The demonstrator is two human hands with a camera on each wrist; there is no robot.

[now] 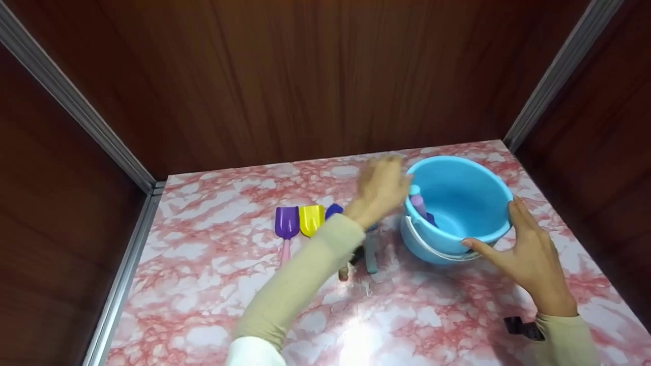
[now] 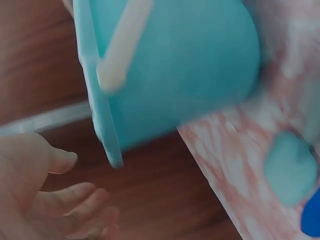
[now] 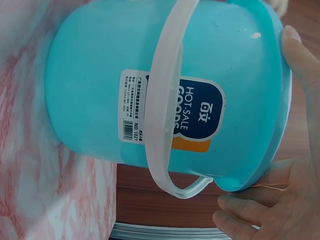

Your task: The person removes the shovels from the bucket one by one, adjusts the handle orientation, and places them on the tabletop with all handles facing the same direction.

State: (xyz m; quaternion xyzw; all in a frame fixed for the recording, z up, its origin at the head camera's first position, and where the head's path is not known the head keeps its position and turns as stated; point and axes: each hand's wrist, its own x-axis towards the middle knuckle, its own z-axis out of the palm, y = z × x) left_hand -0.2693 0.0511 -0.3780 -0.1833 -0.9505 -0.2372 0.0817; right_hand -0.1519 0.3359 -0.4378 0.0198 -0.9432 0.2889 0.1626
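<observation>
Two hands, right [image 1: 535, 256] cupping bucket [image 1: 465, 203], left [image 1: 382, 185] seemingly loose

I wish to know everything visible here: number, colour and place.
Bucket: 1, light blue, right
Bucket handle: 1, white, on bucket
Label: 1, white, navy and orange, bucket's outside
Handle ends: 2, turquoise and lilac, inside bucket
Shovels: 2, purple and yellow, left of bucket
Blue tool end: 1, blue, beside shovels
Tool handles: 2, teal and brown, right of shovels
Dark pieces: 2, black, near wrists
Table: 1, marbled red, underneath
Panels: 3, brown, around table
Metal strips: 3, grey, panel edges
Sleeves: 2, beige, forearms
Left hand: 1, bare, by bucket's left rim
Right hand: 1, bare, on bucket's right rim
</observation>
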